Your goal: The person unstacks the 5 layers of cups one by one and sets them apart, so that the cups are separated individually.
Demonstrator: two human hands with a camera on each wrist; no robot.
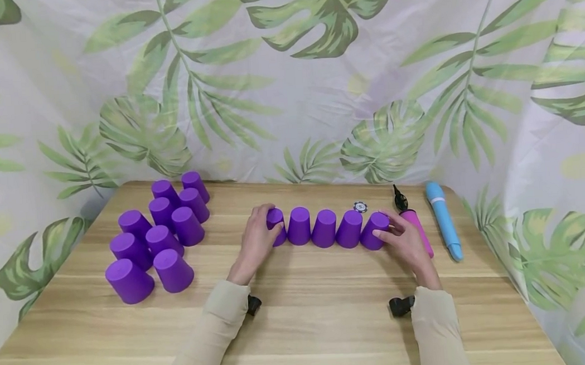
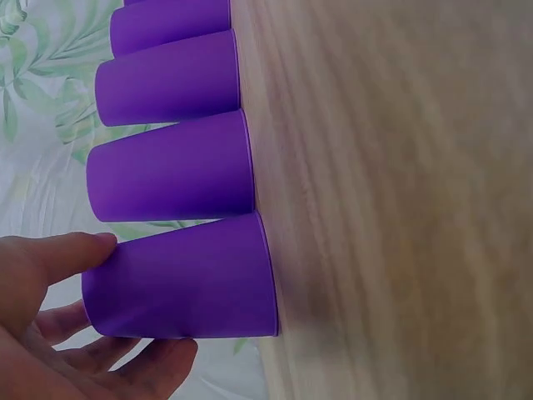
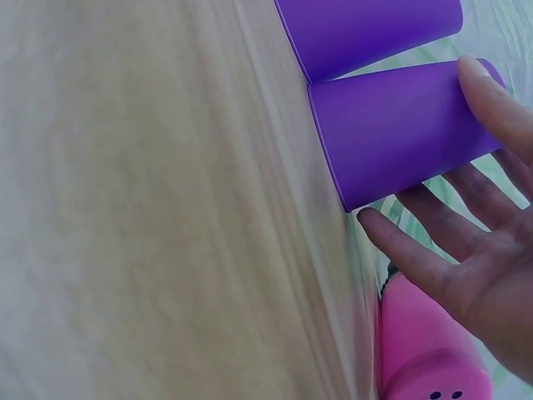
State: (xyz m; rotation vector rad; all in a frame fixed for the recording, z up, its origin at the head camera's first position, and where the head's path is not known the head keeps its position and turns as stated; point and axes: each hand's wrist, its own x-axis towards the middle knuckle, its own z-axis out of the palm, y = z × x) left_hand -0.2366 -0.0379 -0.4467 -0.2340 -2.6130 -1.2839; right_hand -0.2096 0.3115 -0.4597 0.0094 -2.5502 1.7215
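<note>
In the head view, saw a row of five purple cups [image 1: 324,228] upside down on the worktop [image 1: 326,314], slanting slightly nearer at its right end. Held the leftmost cup [image 1: 274,217] in the left hand [image 1: 255,238] and the rightmost cup [image 1: 370,225] in the right hand [image 1: 405,242], both hands set narrow around the upper part, thumb in front and fingers behind. Looked like squaring up the row from its two ends; called, on that reading, for light, even inward pressure, low enough to slide each cup without tipping it, and for easing the right end back a touch to straighten the line. Noted ten more purple cups [image 1: 188,226] inverted in a loose group to the left, a small patterned disc [image 1: 360,207] just behind the row, and a pink tube [image 1: 417,230] with a black nozzle [image 1: 401,201] beside a blue tube [image 1: 444,220] to the right. In the left wrist view, found the leftmost cup plain, matte and evenly purple, tapering up from a wide rim on the worktop, touching or all but touching the next. In the right wrist view, made out the same smooth taper on the rightmost cup, with the thumb on one face and the lower fingers stretched fairly straight alongside. Could not tell how firmly held. Probably needed care to keep those fingertips off the pink tube.
</note>
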